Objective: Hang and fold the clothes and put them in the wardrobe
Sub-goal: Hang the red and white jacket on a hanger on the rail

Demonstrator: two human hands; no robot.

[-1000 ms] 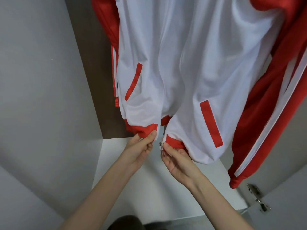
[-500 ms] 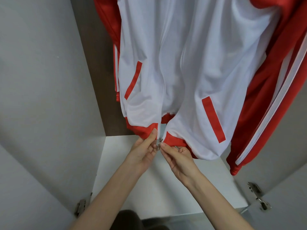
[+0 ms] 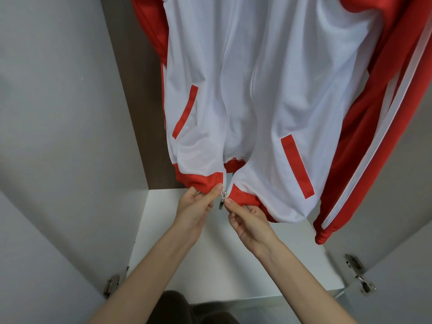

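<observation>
The left hand [image 3: 196,206] has a closed pinch grip, thumb over curled fingers, on the red hem band just left of the zipper slider [image 3: 224,196]. The right hand [image 3: 251,222] holds the same kind of grip on the opposite red hem corner just right of the slider, its fingertips at the foot of that zipper tape. The slider sits at the very bottom of the left track with its pull tab [image 3: 221,204] dangling beneath, and the two tracks above it stand apart. The step in hand therefore looks like seating the right-side pin in the slider before zipping up. Doing it well probably means holding both hem corners level and taut, sliding the pin fully home, then pulling the tab while the left grip anchors the hem. Above the slider hangs the jacket [image 3: 268,90], white-bodied with red sleeves, inside the wardrobe [image 3: 140,136]. Its hanger and rail are out of view, and it is the only garment visible there. Below the slider lies the wardrobe's white shelf [image 3: 210,253], and one striped sleeve [image 3: 374,148] hangs to the slider's right.
</observation>
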